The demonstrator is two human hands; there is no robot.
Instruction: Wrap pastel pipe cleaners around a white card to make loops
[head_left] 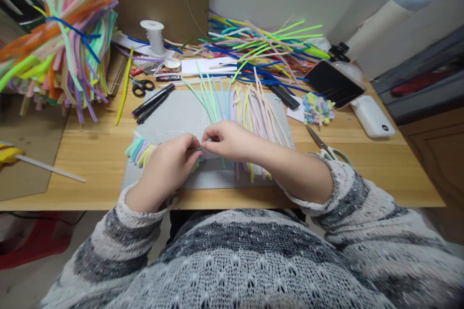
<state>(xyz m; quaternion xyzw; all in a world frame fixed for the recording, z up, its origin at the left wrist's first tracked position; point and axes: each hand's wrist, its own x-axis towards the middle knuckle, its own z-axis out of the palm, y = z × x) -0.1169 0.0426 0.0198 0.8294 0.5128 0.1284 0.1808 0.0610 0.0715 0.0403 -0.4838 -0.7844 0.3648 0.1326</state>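
Observation:
Over the grey mat, my left hand and my right hand meet with thumbs and forefingers pinched. Between the fingertips runs a thin blue-green pipe cleaner, mostly hidden by the fingers. A pastel fluffy bundle lies just left of my left hand. Beyond my right hand, green and blue pipe cleaners lie fanned out. Pink, yellow and lilac pipe cleaners spread beside and partly under my right forearm.
Black markers, black-handled scissors and a white spool are at the back left. Grey-handled scissors, a pastel fluffy piece, a dark-screened phone and a white device lie right.

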